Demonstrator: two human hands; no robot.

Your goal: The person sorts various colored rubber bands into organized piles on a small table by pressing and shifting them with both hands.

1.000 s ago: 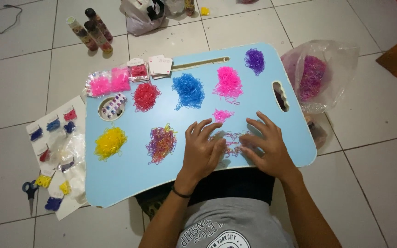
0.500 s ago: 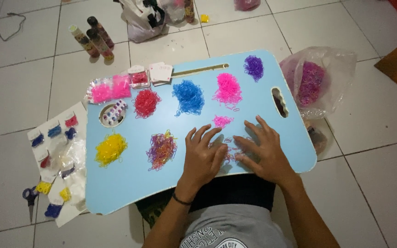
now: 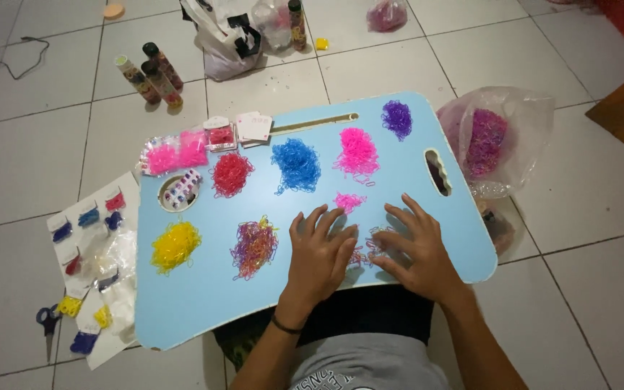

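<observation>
This looks like a room in a home, where a person sits on the floor and makes small craft work. The floor [image 3: 579,289] is of large white tiles with dark joints. A light blue lap table [image 3: 204,289] lies over the person's legs and carries sorted heaps of tiny rubber bands, such as the blue heap [image 3: 296,164] and the yellow heap [image 3: 174,245]. Around it on the tiles are a clear plastic bag of bands [image 3: 496,141], blue-handled scissors [image 3: 46,321], small filled packets on a white sheet [image 3: 88,249], decorated tubes [image 3: 149,72] and a tied bag [image 3: 229,40].
</observation>
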